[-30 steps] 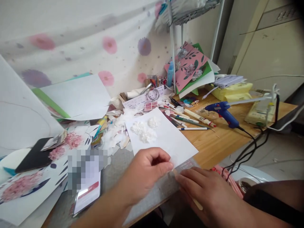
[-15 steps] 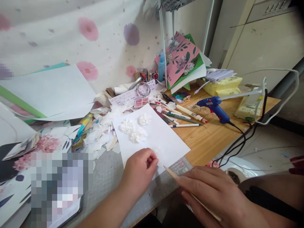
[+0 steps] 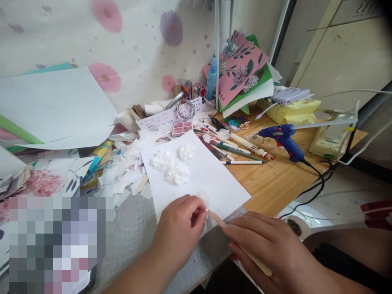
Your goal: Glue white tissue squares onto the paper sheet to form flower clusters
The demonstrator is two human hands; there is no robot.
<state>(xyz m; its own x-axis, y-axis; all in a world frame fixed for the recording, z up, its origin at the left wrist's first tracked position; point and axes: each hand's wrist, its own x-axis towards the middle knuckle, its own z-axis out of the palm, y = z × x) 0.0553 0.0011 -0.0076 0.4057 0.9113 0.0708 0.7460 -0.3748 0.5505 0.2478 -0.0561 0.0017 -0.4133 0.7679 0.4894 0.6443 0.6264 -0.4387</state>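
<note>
My left hand is pinched shut over the lower part of a white sheet, on a thin, whitish piece of tissue paper that shows only partly past the fingertips. Held in my right hand is a slim wooden stick, its tapered tip right by the left fingertips and its rounded end sticking out below the palm. Three ruffled white paper flowers lie on the upper left part of the sheet.
Torn white paper scraps lie left of the sheet. Behind it are pens and a pink palette. A blue glue gun with its cable rests at right. A blurred-out object is at lower left.
The wooden stick's tip has come up to the left fingertips, closing a small gap. The left hand keeps its pinch. The whole view has shifted slightly.
</note>
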